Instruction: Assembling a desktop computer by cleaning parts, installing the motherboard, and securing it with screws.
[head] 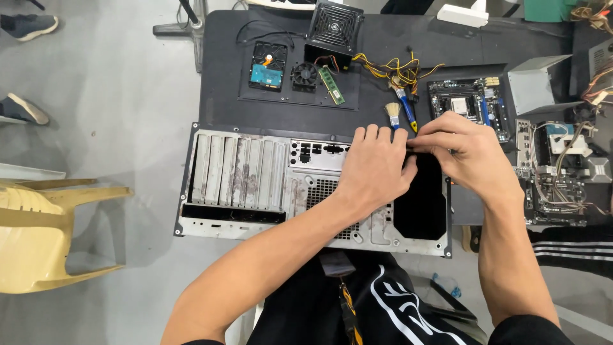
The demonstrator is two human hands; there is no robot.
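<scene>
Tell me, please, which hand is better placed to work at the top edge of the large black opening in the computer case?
Probably the right hand: its fingertips already pinch at the top edge of the opening. The left hand lies flat on the case's rear panel, seemingly steadying it.

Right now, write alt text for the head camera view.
Two bare hands, left and right, meet at the top edge of a grey computer case standing on a black table. Behind lie a hard drive, small fan, brush and motherboard.
</scene>
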